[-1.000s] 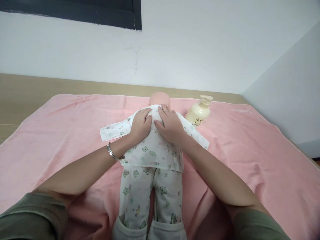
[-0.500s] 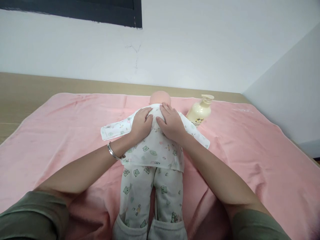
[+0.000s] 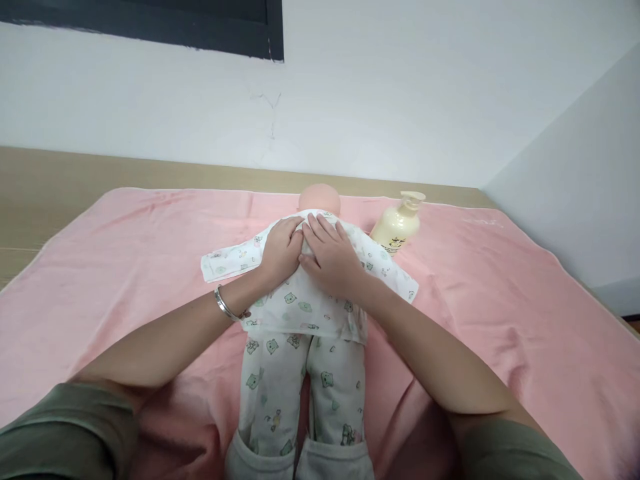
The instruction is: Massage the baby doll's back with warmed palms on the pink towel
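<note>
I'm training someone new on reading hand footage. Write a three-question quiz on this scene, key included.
1. Fill in the blank: the left hand and the right hand rest on the doll's patterned ____.
2. Multiple choice: which wrist wears the silver bracelet?
A) right
B) left
C) both
3. True or false: the pump bottle is gripped in the right hand.

Key
1. Top.
2. B, left.
3. False; no hand touches the bottle, and the right hand lies on the top.
</note>
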`<move>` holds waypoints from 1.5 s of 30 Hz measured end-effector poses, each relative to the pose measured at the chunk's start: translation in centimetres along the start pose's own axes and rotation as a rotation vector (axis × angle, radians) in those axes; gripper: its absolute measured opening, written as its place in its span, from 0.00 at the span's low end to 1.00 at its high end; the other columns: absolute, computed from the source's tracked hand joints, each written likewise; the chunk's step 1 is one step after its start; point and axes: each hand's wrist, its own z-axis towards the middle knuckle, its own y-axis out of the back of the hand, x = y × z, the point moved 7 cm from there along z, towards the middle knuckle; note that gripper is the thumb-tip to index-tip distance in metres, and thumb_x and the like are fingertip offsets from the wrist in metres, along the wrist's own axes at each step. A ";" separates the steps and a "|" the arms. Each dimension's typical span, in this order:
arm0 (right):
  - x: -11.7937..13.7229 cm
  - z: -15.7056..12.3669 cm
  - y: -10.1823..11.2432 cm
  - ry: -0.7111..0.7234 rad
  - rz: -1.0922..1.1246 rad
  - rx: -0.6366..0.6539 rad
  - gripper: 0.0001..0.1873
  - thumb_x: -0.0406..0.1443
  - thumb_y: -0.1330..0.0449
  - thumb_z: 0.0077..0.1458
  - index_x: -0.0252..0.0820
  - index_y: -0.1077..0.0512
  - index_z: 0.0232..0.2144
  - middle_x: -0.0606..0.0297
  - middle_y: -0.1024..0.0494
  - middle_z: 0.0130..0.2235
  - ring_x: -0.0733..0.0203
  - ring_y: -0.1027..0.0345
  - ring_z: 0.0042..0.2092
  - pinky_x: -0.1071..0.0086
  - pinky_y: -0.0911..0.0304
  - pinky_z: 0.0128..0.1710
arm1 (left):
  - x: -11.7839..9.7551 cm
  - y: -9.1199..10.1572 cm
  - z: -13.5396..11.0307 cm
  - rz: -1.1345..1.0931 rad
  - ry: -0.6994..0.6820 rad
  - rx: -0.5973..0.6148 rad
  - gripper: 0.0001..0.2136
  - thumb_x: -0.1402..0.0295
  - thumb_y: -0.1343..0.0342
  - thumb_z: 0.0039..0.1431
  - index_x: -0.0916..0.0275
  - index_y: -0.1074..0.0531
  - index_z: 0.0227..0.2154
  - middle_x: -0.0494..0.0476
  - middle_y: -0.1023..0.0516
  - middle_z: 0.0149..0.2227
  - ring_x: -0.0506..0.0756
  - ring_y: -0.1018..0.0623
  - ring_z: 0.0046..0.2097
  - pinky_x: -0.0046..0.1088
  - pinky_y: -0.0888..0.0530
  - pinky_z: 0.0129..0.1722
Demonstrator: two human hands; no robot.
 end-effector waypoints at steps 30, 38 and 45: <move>-1.0 -0.2 0.3 -0.113 -0.041 0.077 0.39 0.41 0.54 0.65 0.25 0.52 0.72 0.47 0.55 0.75 0.39 0.64 0.76 0.39 0.58 0.74 | -2.0 -0.4 -0.2 0.332 -0.058 0.181 0.22 0.65 0.64 0.69 0.69 0.29 0.53 0.69 0.25 0.59 0.64 0.28 0.62 0.48 0.33 0.67; -1.8 0.2 0.4 -0.116 -0.019 0.091 0.37 0.41 0.56 0.67 0.29 0.53 0.73 0.52 0.55 0.76 0.42 0.63 0.76 0.41 0.59 0.74 | -2.5 -0.8 -1.7 0.337 -0.127 0.140 0.26 0.67 0.66 0.69 0.74 0.34 0.61 0.72 0.31 0.65 0.66 0.34 0.67 0.51 0.39 0.71; 1.8 -2.4 -0.4 -0.155 -0.160 -0.135 0.35 0.40 0.56 0.68 0.25 0.47 0.71 0.43 0.49 0.74 0.33 0.59 0.75 0.38 0.55 0.72 | -1.1 -0.3 0.2 0.179 -0.005 0.171 0.21 0.66 0.59 0.65 0.62 0.29 0.55 0.62 0.24 0.58 0.62 0.27 0.60 0.47 0.32 0.66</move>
